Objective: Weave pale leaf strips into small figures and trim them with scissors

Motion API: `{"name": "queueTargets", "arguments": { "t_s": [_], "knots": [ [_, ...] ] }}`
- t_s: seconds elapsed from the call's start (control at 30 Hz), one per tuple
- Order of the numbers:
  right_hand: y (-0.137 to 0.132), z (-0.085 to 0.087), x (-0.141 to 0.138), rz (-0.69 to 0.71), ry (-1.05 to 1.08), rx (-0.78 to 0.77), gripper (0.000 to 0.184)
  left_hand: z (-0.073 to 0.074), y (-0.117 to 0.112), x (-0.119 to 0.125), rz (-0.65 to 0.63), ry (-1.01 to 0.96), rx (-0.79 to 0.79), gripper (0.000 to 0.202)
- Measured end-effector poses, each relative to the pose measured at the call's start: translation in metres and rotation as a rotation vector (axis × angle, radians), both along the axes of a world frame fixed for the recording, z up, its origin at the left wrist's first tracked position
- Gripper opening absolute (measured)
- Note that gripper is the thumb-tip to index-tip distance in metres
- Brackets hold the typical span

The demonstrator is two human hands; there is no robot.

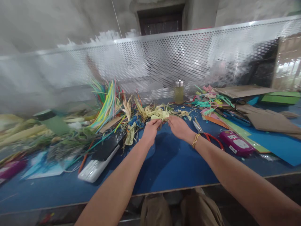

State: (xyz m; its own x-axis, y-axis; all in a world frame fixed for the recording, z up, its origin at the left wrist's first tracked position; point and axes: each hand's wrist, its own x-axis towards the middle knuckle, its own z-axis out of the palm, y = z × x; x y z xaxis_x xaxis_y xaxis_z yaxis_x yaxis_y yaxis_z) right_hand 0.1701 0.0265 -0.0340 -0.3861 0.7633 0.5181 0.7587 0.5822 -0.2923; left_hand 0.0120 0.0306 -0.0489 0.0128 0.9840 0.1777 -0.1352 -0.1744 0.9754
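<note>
My left hand (151,130) is closed, its thumb and fingers pinched at the lower left of a pale yellow-green corn husk (161,115). On the right side of the same husk, my right hand (180,126) is also closed, with a gold bracelet (196,140) at the wrist. Both hands are above the middle of the blue table (174,169). More dry husks (129,134) and a dark blue tangle (135,121) lie just left of my left hand. Scissors (198,126) with red handles rest beside my right wrist. Blur hides the exact fingertip contact.
A white and black device (98,164) lies left of my forearm. Behind it stand coloured pipe cleaners (108,105). A jar (179,92) stands at the back by the perforated metal panel (131,67). A purple case (235,143), cardboard (274,121) and coloured paper (277,144) lie right.
</note>
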Motion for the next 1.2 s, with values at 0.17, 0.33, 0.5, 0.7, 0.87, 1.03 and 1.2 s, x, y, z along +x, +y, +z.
{"name": "queueTargets", "arguments": {
  "t_s": [0.17,0.33,0.5,0.7,0.87,1.03,1.2],
  "knots": [
    [-0.004,0.011,0.004,-0.028,-0.140,0.118,0.031,0.000,0.001,-0.001,0.020,-0.037,-0.088,0.046],
    [-0.008,0.017,0.003,-0.024,-0.190,0.121,0.025,0.001,0.000,-0.004,0.021,0.095,-0.019,0.040],
    [-0.008,0.018,0.004,-0.039,-0.160,0.133,0.023,0.002,-0.001,-0.001,-0.076,-0.039,-0.031,0.033],
    [-0.005,0.015,0.005,-0.100,-0.088,0.108,0.025,0.003,-0.002,0.002,-0.127,-0.148,-0.049,0.026],
    [-0.006,0.011,0.004,-0.016,0.118,0.102,0.014,0.006,-0.004,0.001,-0.103,-0.208,-0.079,0.026],
    [-0.007,0.008,0.002,-0.031,0.190,0.064,0.011,0.010,-0.006,0.003,-0.088,-0.229,-0.095,0.029],
    [-0.005,0.007,0.000,0.066,0.426,-0.077,0.014,0.010,-0.007,0.003,-0.035,-0.223,-0.078,0.028]
  ]
}}
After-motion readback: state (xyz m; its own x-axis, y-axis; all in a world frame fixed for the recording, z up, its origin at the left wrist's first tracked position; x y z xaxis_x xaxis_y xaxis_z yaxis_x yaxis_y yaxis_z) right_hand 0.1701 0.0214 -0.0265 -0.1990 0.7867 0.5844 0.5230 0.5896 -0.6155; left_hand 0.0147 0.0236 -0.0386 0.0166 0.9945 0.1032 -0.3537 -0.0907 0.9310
